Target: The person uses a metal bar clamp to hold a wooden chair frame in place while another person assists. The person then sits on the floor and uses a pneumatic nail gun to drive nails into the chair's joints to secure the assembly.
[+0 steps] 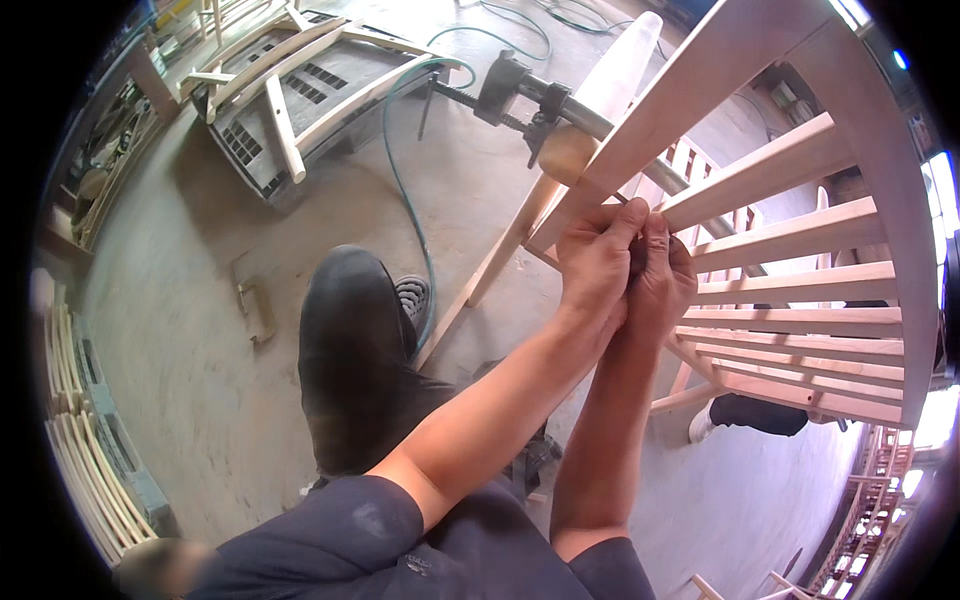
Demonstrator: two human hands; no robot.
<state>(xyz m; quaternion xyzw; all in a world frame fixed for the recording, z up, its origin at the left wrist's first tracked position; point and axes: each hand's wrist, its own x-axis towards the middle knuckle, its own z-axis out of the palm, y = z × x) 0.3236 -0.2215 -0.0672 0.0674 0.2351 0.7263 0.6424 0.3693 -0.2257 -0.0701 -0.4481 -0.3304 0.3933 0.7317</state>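
Note:
Both hands meet at a pale wooden slatted frame (745, 60), close to the corner where its near rail and slats come together. My left hand (592, 245) is closed, its thumb pressed near the frame's rail. Right beside it, my right hand (662, 265) is pinched shut, with thumb and fingers drawn together against the left. Whatever lies between the fingers is small and mostly hidden. A dark metal bar clamp (590, 118) crosses the frame just beyond my hands, with a round-edged wooden block (567, 154) by its jaw.
A low platform (255, 110) carrying curved wooden parts stands at far left. A green hose (392, 165) runs across the concrete floor past my knee. Curved wooden strips (95, 480) are stacked at left. Another person's dark trouser leg (760, 415) shows beyond the frame.

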